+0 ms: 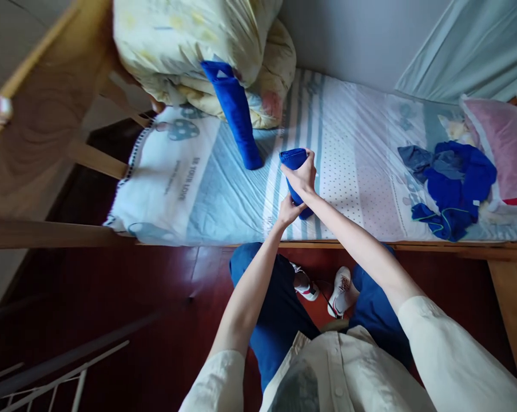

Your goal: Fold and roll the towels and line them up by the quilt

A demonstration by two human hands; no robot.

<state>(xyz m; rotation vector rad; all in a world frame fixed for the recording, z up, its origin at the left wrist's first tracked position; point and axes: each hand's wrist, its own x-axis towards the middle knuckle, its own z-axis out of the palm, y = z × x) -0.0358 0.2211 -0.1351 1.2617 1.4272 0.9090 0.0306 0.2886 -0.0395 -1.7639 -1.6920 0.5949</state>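
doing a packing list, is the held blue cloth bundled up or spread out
Bundled up, not spread: the held blue cloth forms a narrow, compact shape.

"YOUR LOVE" can be read sideways on the patterned bed sheet (228,200), left part, word before it unclear; smaller lettering (171,176) alongside can't be made out.

Two bare hands, centre of frame: left hand (290,210), right hand (305,174). Two tight rolls of bright blue cloth: upper-centre roll (237,120), centre roll (293,155). Two white lace-up shoes (310,292) (338,294), lower centre. One crumpled heap of blue and grey-blue fabric (460,171), right; pieces uncountable. One white-edged pink pillow (507,149), far right. One pale-yellow patterned bedding pile (185,43), top, left of centre. One pale green curtain (477,48), upper right.
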